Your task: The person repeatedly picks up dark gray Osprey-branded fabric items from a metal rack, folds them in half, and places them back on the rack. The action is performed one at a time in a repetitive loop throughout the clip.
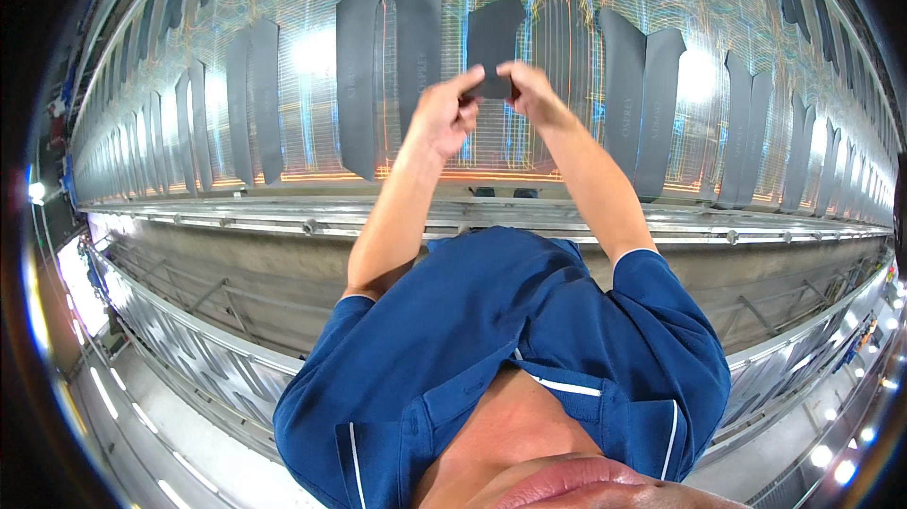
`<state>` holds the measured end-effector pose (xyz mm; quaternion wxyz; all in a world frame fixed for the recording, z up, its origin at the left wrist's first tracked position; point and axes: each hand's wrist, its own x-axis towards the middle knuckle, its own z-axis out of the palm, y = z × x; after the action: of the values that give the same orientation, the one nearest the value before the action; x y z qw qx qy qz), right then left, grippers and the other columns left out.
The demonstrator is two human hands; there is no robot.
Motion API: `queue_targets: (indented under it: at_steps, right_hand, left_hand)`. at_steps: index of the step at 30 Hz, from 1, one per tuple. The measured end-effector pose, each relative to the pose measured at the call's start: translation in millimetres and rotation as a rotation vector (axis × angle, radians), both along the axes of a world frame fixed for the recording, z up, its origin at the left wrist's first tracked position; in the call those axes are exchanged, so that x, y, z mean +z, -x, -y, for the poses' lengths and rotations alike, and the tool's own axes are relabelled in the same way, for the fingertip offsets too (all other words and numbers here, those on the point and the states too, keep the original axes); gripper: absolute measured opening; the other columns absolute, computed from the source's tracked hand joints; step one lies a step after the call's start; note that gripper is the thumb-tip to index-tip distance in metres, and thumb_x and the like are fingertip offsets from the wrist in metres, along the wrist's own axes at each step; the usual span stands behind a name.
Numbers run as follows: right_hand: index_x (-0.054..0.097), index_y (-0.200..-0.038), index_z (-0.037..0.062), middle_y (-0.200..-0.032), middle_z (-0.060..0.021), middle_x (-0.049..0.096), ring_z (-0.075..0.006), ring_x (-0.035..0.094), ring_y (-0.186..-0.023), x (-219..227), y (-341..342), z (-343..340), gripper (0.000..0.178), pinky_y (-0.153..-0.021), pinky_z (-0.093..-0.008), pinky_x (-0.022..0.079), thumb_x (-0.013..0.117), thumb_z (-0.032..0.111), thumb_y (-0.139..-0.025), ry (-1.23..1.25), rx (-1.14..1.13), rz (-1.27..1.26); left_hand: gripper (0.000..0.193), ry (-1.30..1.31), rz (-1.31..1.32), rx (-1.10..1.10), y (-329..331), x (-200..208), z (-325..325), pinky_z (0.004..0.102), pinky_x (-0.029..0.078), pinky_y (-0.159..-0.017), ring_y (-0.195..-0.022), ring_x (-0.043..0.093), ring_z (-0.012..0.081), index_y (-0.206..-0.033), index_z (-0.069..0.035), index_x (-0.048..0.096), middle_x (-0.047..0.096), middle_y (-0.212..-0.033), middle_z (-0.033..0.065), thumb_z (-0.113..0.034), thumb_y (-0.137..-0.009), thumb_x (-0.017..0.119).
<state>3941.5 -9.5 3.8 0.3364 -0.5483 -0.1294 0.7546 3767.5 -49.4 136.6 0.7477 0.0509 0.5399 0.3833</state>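
Panel (496, 32): dark, its near end between our left hand (446, 119) and right hand (532, 96).
Grip: we pinch that end with both hands.
Other panels (357, 84): lying left and right of our hands.
Table (496, 145): colour-streaked, beneath our hands.

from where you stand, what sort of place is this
Probably a factory floor: many matching dark grey pieces lie on a long, shiny surface, beside a metal rail.
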Motion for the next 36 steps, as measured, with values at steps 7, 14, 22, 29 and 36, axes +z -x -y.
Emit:
queue_targets:
  at_steps: [7, 14, 22, 29, 36]
  right_hand:
    - [0.063, -0.088, 0.0014, -0.072, -0.0107, 0.065, -0.0229, 0.064, -0.060, 5.4, 13.5, -33.7, 0.036, -0.051, -0.0341, 0.054, 0.061, 0.037, -0.094, 0.190, -0.101, -0.126]
    - [0.064, -0.095, -0.0002, -0.083, -0.0113, 0.068, -0.0210, 0.068, -0.078, -31.4, 4.4, -74.9, 0.025, -0.062, -0.0361, 0.058, 0.062, 0.025, -0.095, -0.004, -0.049, -0.111]
    - [0.068, -0.092, 0.0034, -0.078, -0.0063, 0.069, -0.0160, 0.066, -0.067, 195.0, -13.8, -163.7, 0.018, -0.063, -0.0304, 0.055, 0.065, 0.021, -0.097, -0.436, -0.111, -0.135]
    - [0.071, -0.105, 0.0028, -0.096, -0.0056, 0.075, -0.0164, 0.072, -0.080, 31.9, -90.2, -143.6, 0.022, -0.072, -0.0321, 0.061, 0.074, 0.022, -0.096, -0.296, -0.072, 0.051]
    - [0.071, -0.107, 0.0087, -0.093, 0.0002, 0.071, -0.0118, 0.067, -0.080, -70.4, -86.1, -74.0, 0.023, -0.071, -0.0316, 0.055, 0.078, 0.027, -0.094, -0.149, 0.047, 0.388]
  left_hand:
    - [0.020, -0.051, 0.005, 0.004, 0.0, 50.9, -4.6, 0.0218, 0.023, -0.042, -0.051, 0.038, 0.0044, -0.088, -0.006, 0.061, 0.053, -0.074, -0.0014, -0.019, -0.097, 0.074]
    - [0.018, -0.096, 0.054, 0.020, -5.5, 66.5, -21.8, 0.0206, 0.028, -0.043, -0.051, 0.043, 0.0050, -0.092, -0.003, 0.066, 0.059, -0.077, 0.0007, -0.018, -0.097, 0.074]
    - [0.025, -0.502, -0.080, -0.151, -18.4, 158.5, 0.1, 0.0203, 0.046, -0.046, -0.059, 0.065, 0.0080, -0.089, -0.003, 0.075, 0.073, -0.079, 0.0041, -0.027, -0.097, 0.076]
    - [0.039, -0.167, -0.099, -0.471, -56.6, 0.5, 42.8, 0.0274, 0.056, -0.065, -0.079, 0.072, 0.0162, -0.104, -0.005, 0.069, 0.075, -0.092, 0.0069, -0.043, -0.104, 0.062]
    - [0.025, 0.081, -0.011, -0.423, -71.6, -107.1, 99.7, 0.0354, 0.064, -0.075, -0.085, 0.074, 0.0234, -0.114, 0.001, 0.063, 0.074, -0.104, 0.0138, -0.020, -0.102, 0.064]
